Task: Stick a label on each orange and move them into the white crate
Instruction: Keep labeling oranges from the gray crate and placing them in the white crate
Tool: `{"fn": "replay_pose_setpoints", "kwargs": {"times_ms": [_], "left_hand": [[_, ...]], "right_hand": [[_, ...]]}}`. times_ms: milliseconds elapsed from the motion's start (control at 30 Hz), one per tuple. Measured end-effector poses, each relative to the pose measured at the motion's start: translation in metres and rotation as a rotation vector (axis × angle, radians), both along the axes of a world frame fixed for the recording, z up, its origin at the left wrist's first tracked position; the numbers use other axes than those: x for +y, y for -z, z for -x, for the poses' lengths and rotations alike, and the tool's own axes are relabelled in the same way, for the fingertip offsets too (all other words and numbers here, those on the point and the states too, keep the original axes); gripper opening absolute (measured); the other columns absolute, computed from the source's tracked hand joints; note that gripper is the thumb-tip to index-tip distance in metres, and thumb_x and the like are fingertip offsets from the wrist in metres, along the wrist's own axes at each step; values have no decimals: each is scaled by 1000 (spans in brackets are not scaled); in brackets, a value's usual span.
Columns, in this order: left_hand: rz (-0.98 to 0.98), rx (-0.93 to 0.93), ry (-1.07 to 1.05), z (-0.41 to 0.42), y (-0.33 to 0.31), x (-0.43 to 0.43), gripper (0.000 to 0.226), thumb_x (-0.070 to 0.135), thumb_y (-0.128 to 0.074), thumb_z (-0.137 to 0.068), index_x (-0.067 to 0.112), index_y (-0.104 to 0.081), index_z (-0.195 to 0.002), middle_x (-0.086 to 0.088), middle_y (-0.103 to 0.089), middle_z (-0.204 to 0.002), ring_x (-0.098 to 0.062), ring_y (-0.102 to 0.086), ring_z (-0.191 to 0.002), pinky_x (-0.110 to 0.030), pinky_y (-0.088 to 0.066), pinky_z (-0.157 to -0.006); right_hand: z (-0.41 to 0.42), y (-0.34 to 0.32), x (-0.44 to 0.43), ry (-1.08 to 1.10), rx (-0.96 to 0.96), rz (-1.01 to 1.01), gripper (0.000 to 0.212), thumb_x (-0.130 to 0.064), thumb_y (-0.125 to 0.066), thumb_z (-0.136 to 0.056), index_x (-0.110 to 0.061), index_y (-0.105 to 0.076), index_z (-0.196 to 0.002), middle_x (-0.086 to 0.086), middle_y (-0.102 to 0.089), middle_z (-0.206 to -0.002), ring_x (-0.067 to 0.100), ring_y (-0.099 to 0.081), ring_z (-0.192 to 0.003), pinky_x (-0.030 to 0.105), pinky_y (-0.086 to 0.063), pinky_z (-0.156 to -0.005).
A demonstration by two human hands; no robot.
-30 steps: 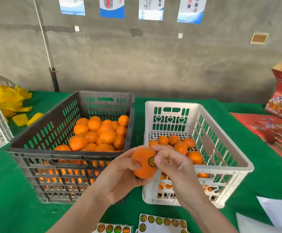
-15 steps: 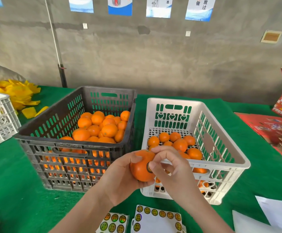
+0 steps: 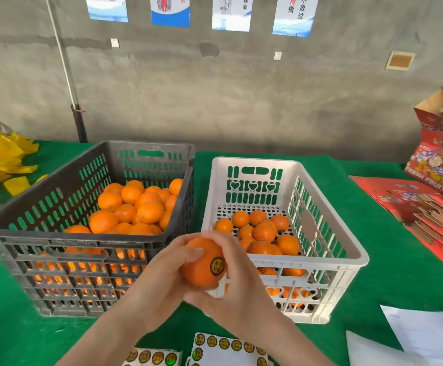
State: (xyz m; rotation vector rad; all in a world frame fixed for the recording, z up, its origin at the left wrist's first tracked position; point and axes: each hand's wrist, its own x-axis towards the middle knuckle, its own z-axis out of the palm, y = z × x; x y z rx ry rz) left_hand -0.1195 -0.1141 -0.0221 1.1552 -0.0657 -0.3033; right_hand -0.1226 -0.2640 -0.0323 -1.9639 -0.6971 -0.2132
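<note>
Half a second earlier the right hand's fingertips were pressing the label onto the orange. Now they have slid off it, and the round sticker sits flat and fully exposed on the fruit's near face. The left hand wraps the orange's left side with its thumb laid over the top. The right hand cups the right side and underside, fingers curled behind. Labelling of this fruit looks finished; only the transfer remains.

The orange hangs just in front of the white crate, at its near left corner and about level with its near rim, so it probably needs a short lift over that rim. Inside, the labelled oranges crowd the near half, while bare floor shows along the far wall. The black crate stands just beside it on the left, limiting sideways room. Sticker sheets lie at the table's near edge under the wrists.
</note>
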Motion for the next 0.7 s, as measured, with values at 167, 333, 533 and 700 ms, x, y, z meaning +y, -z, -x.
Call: {"fn": "replay_pose_setpoints", "kwargs": {"times_ms": [167,333,533,700], "left_hand": [[-752,-523,-390,-57,-20,17,12,26,-53,-95,25,-64,-102,2,-66,-105,-8,-62,-98,-19,-45,-87],[-1036,-333,-480,-104,-15,57,21,2,-46,-96,5,-62,-110,-9,-65,-95,-18,-57,-74,-25,-47,-67],[-1016,-279,-440,-114,1,65,24,0,-39,-99,8,-60,-108,-3,-64,-85,-14,-58,-66,-19,-42,-53],[-984,-261,-434,-122,-9,83,26,-4,-38,-96,9,-59,-104,-3,-66,-81,-15,-61,-61,-16,-47,-48]], "right_hand": [[-77,-27,-20,302,-57,113,63,-21,-78,-68,-41,-39,-113,-14,-35,-114,-5,-42,-101,9,-36,-76],[-159,-13,-85,451,473,920,24,-7,-68,-73,-12,-52,-91,5,-47,-95,19,-52,-81,24,-42,-59],[-181,34,-116,418,665,1120,46,-24,-59,-90,-7,-49,-131,13,-50,-135,30,-48,-124,38,-41,-102],[-189,42,-119,313,635,1383,71,-27,-68,-80,-15,-34,-141,7,-43,-142,27,-45,-124,38,-43,-99]]}}
